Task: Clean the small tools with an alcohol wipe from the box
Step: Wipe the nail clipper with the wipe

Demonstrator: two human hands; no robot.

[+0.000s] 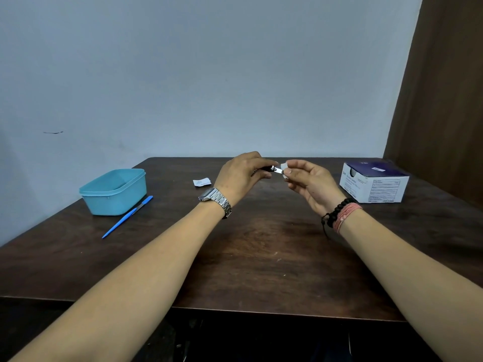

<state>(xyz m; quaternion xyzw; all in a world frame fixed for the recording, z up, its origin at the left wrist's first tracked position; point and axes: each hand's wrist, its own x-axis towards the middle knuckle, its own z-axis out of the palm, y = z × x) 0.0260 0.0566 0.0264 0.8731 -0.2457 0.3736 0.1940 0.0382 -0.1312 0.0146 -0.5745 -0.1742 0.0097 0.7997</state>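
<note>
Up above the middle of the counter [261,244], well left of the box of wipes [373,182], the two hands meet almost fingertip to fingertip. Between them is a small tool [274,169] with a dark body and a shiny metal end; what kind of tool it is I cannot tell at this size. The left hand [241,175] grips the dark end, fingers curled over it, knuckles up, with a metal watch [215,201] on the wrist. The right hand [311,182] pinches a small white alcohol wipe [284,167] between thumb and forefinger, and the wipe touches the tool's metal tip; its other fingers are loosely curled, palm turned towards the left hand. Dark beads and a pink cord bracelet [342,214] circle the right wrist. Both forearms reach forward from the near edge, raised off the wood.

Far left of the box, a light blue plastic tub [115,193] sits open, and a blue-handled slim tool [128,216] lies on the wood just beside its near corner. Between the tub and the hands, a torn white wipe wrapper [202,182] rests flat. The box itself stands at the right side, its top dark blue, its side white with print.
</note>
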